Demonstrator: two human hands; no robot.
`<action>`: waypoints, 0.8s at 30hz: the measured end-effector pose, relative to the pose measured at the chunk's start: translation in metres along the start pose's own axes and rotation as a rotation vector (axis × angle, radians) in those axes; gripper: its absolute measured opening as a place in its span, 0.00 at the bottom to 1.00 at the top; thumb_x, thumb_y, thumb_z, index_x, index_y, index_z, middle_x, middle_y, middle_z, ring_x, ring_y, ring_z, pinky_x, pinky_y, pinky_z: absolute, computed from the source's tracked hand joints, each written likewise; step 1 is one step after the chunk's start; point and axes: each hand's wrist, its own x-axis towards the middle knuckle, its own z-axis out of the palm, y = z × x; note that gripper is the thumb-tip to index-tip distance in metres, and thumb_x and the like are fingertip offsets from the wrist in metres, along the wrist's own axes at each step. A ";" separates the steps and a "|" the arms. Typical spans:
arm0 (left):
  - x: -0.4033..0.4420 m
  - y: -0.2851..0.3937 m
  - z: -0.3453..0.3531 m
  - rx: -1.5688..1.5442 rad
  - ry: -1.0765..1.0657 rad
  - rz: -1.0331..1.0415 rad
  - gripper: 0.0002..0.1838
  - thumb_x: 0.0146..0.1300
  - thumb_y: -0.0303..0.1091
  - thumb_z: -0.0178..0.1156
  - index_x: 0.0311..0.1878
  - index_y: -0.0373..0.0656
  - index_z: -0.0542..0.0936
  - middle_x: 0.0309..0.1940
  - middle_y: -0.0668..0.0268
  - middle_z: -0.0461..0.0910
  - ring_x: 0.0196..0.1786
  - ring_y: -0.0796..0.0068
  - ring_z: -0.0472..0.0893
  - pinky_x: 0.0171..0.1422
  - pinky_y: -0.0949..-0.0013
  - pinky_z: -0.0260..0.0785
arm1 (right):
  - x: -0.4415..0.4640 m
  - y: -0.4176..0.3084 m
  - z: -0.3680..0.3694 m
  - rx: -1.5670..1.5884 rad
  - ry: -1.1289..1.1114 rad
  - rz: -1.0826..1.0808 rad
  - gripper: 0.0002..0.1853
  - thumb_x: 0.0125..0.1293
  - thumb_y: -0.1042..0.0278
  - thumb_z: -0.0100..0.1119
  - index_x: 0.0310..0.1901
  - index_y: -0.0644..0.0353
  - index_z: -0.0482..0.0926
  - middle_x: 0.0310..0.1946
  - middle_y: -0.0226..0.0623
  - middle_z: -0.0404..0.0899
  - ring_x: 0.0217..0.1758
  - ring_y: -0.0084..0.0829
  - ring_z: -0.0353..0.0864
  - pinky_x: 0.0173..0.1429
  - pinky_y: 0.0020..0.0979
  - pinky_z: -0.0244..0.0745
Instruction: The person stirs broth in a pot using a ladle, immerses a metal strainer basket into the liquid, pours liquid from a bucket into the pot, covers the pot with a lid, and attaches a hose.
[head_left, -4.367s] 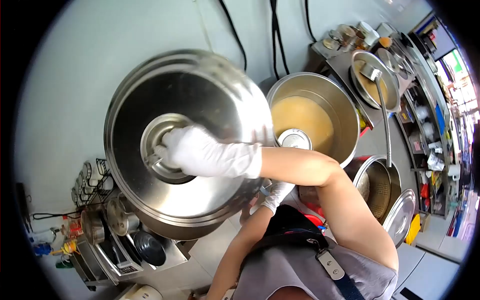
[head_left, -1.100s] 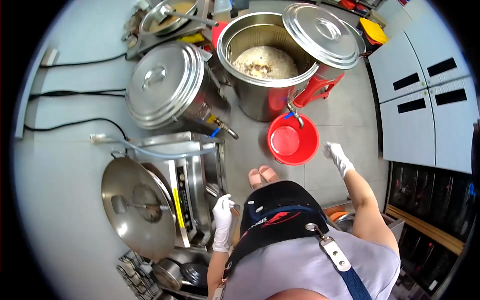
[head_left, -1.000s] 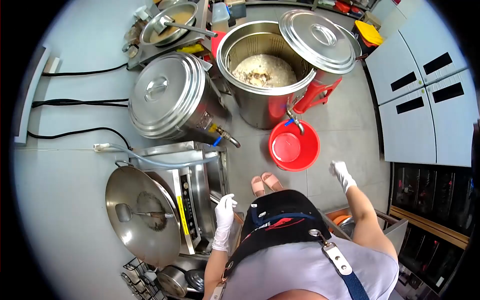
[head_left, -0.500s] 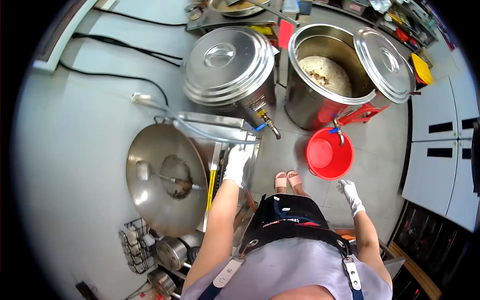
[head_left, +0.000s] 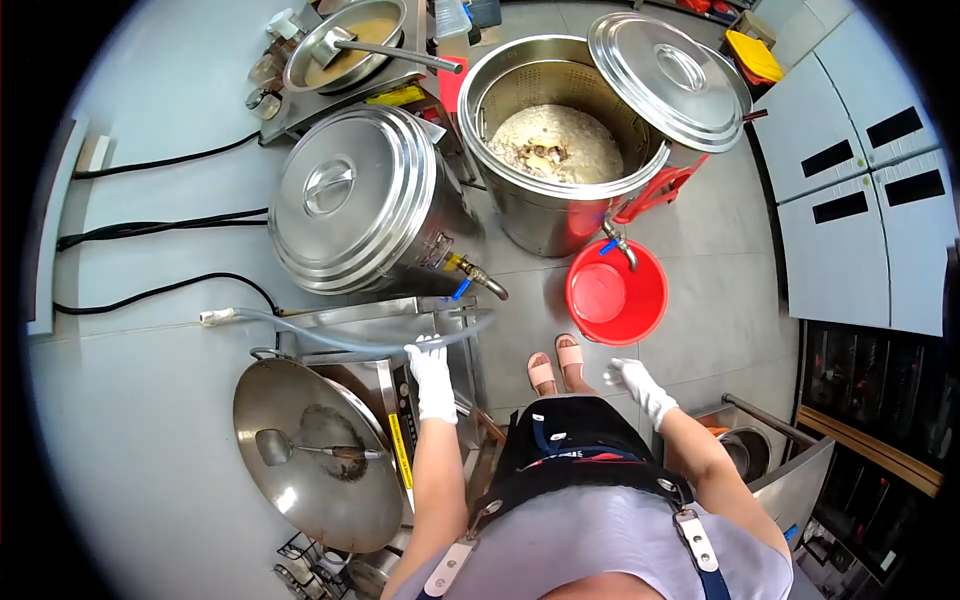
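Note:
My left hand (head_left: 432, 382), in a white glove, is at a clear plastic hose (head_left: 375, 347), its fingers closed over it. The hose runs from a white end fitting (head_left: 216, 316) at the left, over the steel stove (head_left: 365, 375), to a curved end on the right. My right hand (head_left: 642, 390), also gloved, hangs with fingers apart and nothing in it. Just beyond it a red bucket (head_left: 650, 300) stands on the floor under the tap (head_left: 618, 243) of an uncovered steel pot (head_left: 540, 220). Inside the pot is a pale, lumpy mass (head_left: 570, 135).
A covered steel pot (head_left: 350, 210) with a blue-handled tap (head_left: 478, 275) stands beyond the stove. A wok (head_left: 290, 490) holding a spatula is at the left. A loose lid (head_left: 670, 80) leans on the uncovered pot. White cabinets (head_left: 850, 240) line the right side.
The view has shifted, with the pots now farther left. My right hand has moved inward towards my body, below the bucket. My left hand stays at the hose.

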 end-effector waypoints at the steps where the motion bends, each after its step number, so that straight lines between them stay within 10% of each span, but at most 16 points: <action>1: -0.027 0.010 0.009 -0.044 -0.070 -0.022 0.27 0.69 0.55 0.41 0.56 0.41 0.69 0.58 0.60 0.69 0.60 0.58 0.68 0.69 0.54 0.57 | -0.002 -0.014 0.020 0.137 -0.082 0.075 0.19 0.67 0.54 0.50 0.46 0.63 0.74 0.35 0.40 0.80 0.33 0.29 0.77 0.39 0.30 0.73; 7: -0.071 0.082 0.003 -0.208 -0.239 -0.155 0.24 0.66 0.49 0.49 0.51 0.35 0.70 0.46 0.56 0.74 0.51 0.57 0.73 0.59 0.50 0.67 | -0.062 -0.122 0.134 0.912 -0.559 0.096 0.35 0.63 0.42 0.53 0.58 0.67 0.62 0.54 0.51 0.71 0.57 0.44 0.73 0.66 0.43 0.63; 13: -0.126 0.118 0.076 -0.403 0.058 -0.185 0.21 0.71 0.43 0.42 0.51 0.33 0.72 0.34 0.59 0.76 0.38 0.64 0.76 0.51 0.60 0.71 | -0.122 -0.210 0.173 1.064 -1.159 -0.307 0.21 0.69 0.55 0.49 0.51 0.66 0.71 0.42 0.39 0.77 0.52 0.40 0.73 0.62 0.42 0.66; 19: -0.122 0.154 0.088 0.627 -0.324 -0.190 0.24 0.69 0.48 0.46 0.45 0.33 0.77 0.26 0.60 0.79 0.24 0.69 0.77 0.31 0.70 0.75 | -0.125 -0.268 0.160 0.967 -1.057 -0.423 0.12 0.67 0.64 0.53 0.44 0.63 0.72 0.37 0.39 0.75 0.46 0.39 0.75 0.61 0.40 0.68; 23: -0.126 0.209 0.115 1.092 -0.211 0.538 0.18 0.68 0.42 0.51 0.28 0.39 0.78 0.16 0.68 0.75 0.15 0.79 0.71 0.20 0.74 0.62 | -0.075 -0.286 0.152 0.908 -0.970 -0.417 0.10 0.68 0.64 0.49 0.41 0.63 0.70 0.35 0.38 0.73 0.45 0.40 0.73 0.61 0.44 0.65; 24: -0.122 0.231 0.119 1.368 -0.088 0.907 0.17 0.67 0.42 0.51 0.29 0.40 0.78 0.19 0.63 0.77 0.19 0.69 0.75 0.25 0.68 0.67 | -0.060 -0.290 0.150 0.899 -0.930 -0.408 0.11 0.67 0.62 0.51 0.42 0.62 0.71 0.34 0.37 0.73 0.45 0.40 0.73 0.61 0.46 0.65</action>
